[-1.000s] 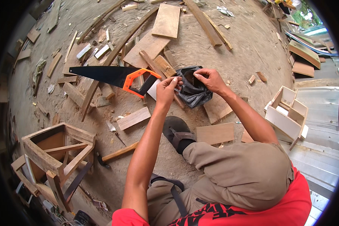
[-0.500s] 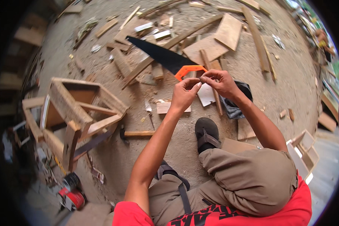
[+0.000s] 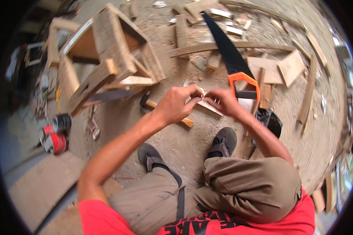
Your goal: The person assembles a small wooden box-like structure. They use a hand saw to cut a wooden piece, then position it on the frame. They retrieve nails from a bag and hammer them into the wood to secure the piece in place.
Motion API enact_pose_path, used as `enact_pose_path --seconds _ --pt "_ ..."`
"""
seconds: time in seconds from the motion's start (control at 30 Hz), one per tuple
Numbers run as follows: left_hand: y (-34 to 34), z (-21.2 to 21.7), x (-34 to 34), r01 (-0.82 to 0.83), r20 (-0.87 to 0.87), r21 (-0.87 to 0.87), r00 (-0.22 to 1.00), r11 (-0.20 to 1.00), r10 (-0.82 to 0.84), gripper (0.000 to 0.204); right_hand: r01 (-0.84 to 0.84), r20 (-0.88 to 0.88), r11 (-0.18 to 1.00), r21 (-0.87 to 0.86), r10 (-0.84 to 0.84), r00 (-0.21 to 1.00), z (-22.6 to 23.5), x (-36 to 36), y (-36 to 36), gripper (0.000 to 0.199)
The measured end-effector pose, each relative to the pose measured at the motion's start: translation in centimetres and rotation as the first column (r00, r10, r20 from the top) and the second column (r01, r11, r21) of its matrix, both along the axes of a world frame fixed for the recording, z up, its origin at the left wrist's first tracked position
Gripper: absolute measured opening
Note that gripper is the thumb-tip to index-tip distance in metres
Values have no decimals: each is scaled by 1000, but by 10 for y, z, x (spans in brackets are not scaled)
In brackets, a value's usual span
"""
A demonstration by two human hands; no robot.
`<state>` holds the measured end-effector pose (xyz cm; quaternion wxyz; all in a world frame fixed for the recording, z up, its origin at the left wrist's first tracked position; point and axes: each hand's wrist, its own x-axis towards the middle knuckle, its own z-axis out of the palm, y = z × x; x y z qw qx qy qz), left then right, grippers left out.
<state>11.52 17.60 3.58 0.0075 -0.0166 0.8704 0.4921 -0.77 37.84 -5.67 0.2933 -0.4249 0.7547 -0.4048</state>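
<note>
My left hand (image 3: 174,105) and my right hand (image 3: 224,103) meet fingertip to fingertip above the ground, both in a pinch. Whatever they hold between them is too small to make out. Below the fingers lies a pale wood piece (image 3: 212,108), partly covered by them. Behind my left hand and wrist is a claw hammer (image 3: 185,122) with a wooden handle, its dark head showing to the left. To the right of my right hand lies a handsaw (image 3: 226,47) with a black blade and an orange-edged handle.
A wooden frame (image 3: 113,41) stands on the left. Boards and offcuts (image 3: 292,68) lie across the far and right ground, with a long strip (image 3: 276,45) among them. A black bag (image 3: 271,123) sits right of my foot; red and dark cans (image 3: 55,140) stand lower left.
The view has turned left, so the frame, saw and boards sit farther right in it. My joined hands have moved from over the saw handle to above the wood piece near the hammer.
</note>
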Motion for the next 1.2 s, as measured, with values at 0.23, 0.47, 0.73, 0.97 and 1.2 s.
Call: enact_pose_path --seconds 0.23,0.47,0.73,0.97,1.2 --pt "-59 42 85 155 86 -120 986 981 -145 14 -188 -147 982 -36 181 972 -33 99 -59 46" --pt "-83 120 119 -3 -268 -304 960 953 -82 21 -201 -297 940 277 283 912 -62 109 -84 20" --pt "-120 164 83 -424 -620 -266 763 866 183 14 -215 -372 923 319 331 867 -72 103 -93 31" --pt "-127 140 70 -452 -524 -102 782 886 338 11 -117 -143 945 304 167 976 -19 82 -83 30" --pt "-126 137 67 -438 -510 -3 774 899 376 12 -49 -46 987 150 57 997 -10 55 -6 28"
